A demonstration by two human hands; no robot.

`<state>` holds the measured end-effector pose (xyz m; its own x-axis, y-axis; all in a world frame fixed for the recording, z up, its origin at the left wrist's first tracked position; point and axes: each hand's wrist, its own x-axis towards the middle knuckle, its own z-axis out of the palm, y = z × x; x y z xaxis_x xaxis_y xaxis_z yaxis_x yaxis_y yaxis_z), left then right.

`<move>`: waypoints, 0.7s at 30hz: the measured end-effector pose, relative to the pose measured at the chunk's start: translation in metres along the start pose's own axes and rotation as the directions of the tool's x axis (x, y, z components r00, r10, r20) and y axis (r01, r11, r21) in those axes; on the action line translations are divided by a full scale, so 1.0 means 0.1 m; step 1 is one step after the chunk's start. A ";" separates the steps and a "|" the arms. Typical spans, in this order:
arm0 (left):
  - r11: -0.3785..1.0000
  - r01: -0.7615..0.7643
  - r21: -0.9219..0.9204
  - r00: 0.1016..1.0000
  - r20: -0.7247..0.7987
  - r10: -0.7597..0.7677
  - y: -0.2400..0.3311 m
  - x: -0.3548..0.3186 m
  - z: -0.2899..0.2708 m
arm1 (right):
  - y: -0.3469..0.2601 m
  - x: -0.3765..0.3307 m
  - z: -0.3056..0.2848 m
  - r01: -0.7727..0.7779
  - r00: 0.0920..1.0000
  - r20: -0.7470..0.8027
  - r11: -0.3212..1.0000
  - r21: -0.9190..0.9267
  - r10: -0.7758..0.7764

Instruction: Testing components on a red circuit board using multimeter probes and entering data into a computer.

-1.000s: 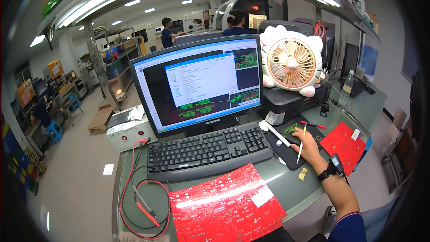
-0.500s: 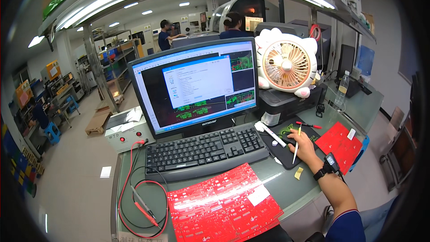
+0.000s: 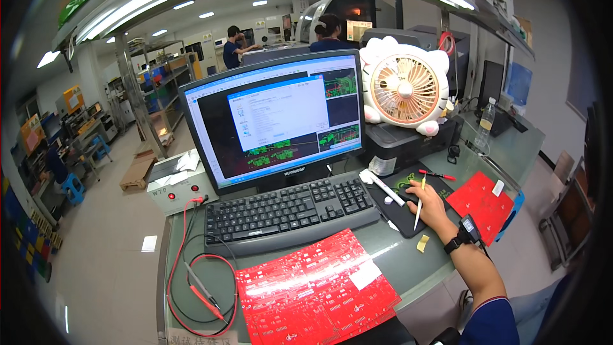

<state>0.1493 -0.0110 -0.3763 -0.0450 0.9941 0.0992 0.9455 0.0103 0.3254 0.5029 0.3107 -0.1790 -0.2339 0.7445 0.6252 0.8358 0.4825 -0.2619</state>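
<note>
Holds a slim, smooth white pen (image 3: 418, 213) between the loosely curled fingers of the right hand (image 3: 432, 207), over a flat black mat (image 3: 404, 222) beside a long, ridged plastic keyboard (image 3: 281, 213) and near thin, glossy red circuit boards (image 3: 306, 303), with the left hand out of view.

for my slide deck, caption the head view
Right hand holding a pen-like stick over a mouse pad, beside a keyboard.

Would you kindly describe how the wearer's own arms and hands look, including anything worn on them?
The right hand is ungloved. Its wrist wears a black strap with a small black box bearing a pale face, and a thin dark cable comes off it. The forearm is bare below a short, dark blue sleeve with thin trim at its edge. The left hand is out of view.
</note>
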 end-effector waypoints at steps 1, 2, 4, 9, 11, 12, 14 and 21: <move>1.000 0.019 0.014 0.999 0.027 -0.019 0.05 0.04 -0.09 | 0.02 -0.01 0.00 0.001 1.000 -0.002 1.000 0.005 0.000; 1.000 0.007 0.013 0.999 0.035 -0.007 0.11 0.08 -0.21 | 0.04 -0.01 0.01 0.000 1.000 -0.006 1.000 0.009 0.000; 1.000 0.007 0.014 0.974 0.228 -0.010 0.19 0.15 -0.42 | 0.05 -0.01 0.02 -0.006 1.000 -0.017 1.000 -0.005 0.006; 1.000 -0.021 -0.019 0.942 0.335 0.027 0.14 0.24 -0.40 | 0.04 -0.01 0.03 -0.028 1.000 0.011 1.000 -0.010 0.028; 0.999 -0.024 -0.035 0.943 0.330 0.034 0.10 0.26 -0.35 | 0.06 -0.01 0.04 -0.039 0.999 0.001 0.999 -0.026 0.039; 0.999 -0.026 -0.044 0.945 0.324 0.038 0.08 0.26 -0.32 | 0.06 -0.02 0.03 -0.033 0.999 -0.006 0.999 -0.033 0.033; 0.998 -0.032 -0.054 0.951 0.307 0.047 0.05 0.27 -0.29 | 0.05 -0.03 0.00 -0.019 1.000 -0.023 0.999 -0.041 0.018; 0.994 -0.026 -0.105 0.966 0.254 0.053 -0.03 0.30 -0.17 | 0.07 -0.02 0.00 -0.016 1.000 -0.026 0.999 -0.052 0.015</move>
<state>0.1396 0.0173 -0.3586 0.0882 0.9881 -0.1257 0.9071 -0.0275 0.4201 0.5090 0.3126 -0.1821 -0.2087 0.7396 0.6399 0.8641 0.4459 -0.2335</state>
